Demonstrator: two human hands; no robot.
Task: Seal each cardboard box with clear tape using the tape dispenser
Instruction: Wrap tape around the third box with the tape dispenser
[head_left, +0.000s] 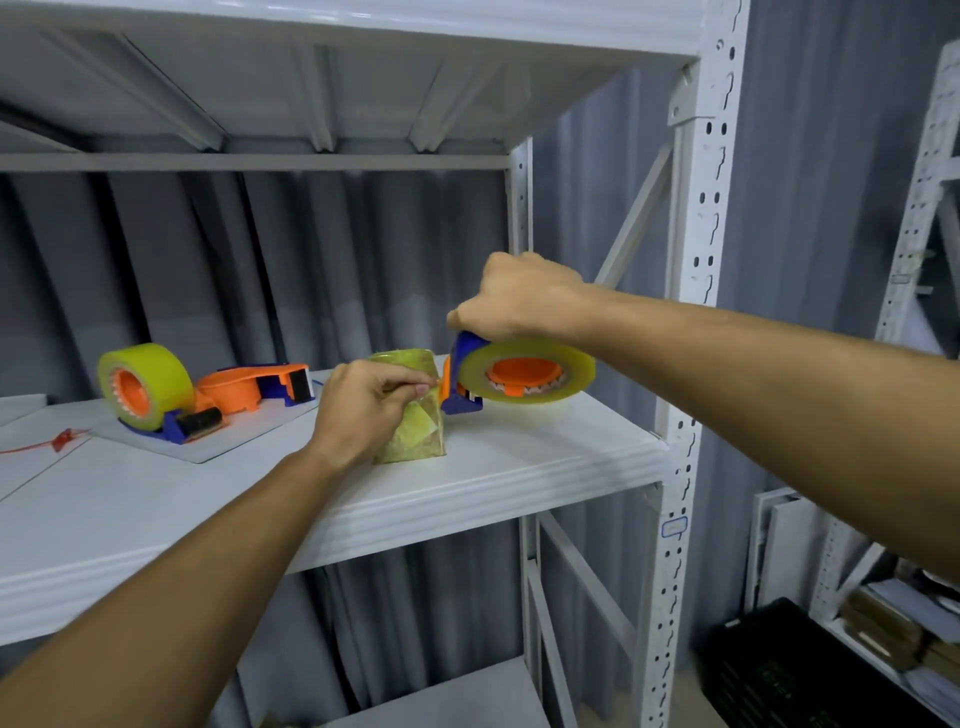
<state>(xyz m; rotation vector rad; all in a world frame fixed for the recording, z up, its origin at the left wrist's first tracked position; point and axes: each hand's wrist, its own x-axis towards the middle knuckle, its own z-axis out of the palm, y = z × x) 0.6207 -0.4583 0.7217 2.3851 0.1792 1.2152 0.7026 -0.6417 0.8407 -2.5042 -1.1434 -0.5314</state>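
— What is held?

— A tape dispenser (511, 376) is gripped from above by the right hand (514, 299), fingers curled round its blue handle. Its front end is pressed against the box (415, 415).

— And the other hand?

— The box's upper side is pinched by the left hand (363, 400), thumb and fingers closed on it.

— Where is the box?

— It is stood on the white shelf (519, 467), near the front edge, already wrapped in tape.

— What else is seen?

— Further left, two more dispensers (156, 395) are laid on a flat sheet (244, 441). A red tag (62, 439) is seen near the left edge.
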